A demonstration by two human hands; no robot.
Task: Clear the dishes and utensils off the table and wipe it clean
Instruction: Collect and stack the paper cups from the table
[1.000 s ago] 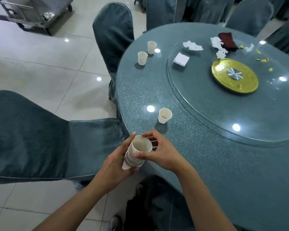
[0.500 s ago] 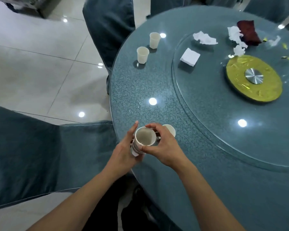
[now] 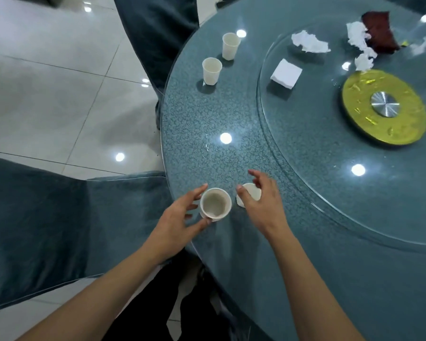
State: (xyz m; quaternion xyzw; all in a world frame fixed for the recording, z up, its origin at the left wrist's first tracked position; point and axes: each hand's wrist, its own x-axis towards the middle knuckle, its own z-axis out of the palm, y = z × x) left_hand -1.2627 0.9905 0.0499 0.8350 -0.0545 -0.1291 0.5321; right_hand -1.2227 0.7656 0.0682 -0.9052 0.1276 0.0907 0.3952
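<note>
Lower centre of frame: the left hand (image 3: 176, 219) grasps a stack of white paper cups (image 3: 215, 204), thumb and fingers curled round its sides, at the near edge of the round blue-green patterned desk (image 3: 202, 119). Just right of it, the right hand (image 3: 261, 201) hovers with fingers spread and relaxed over a single white paper cup (image 3: 249, 194) standing on the desk; contact cannot be confirmed. Upper centre: two upright white paper cups (image 3: 212, 70) stand close together. On the glass turntable (image 3: 330, 148), upper right: a folded white napkin (image 3: 286, 73), crumpled white tissues (image 3: 309, 41), a dark red cloth (image 3: 380, 33) and a gold disc (image 3: 384, 108).
</note>
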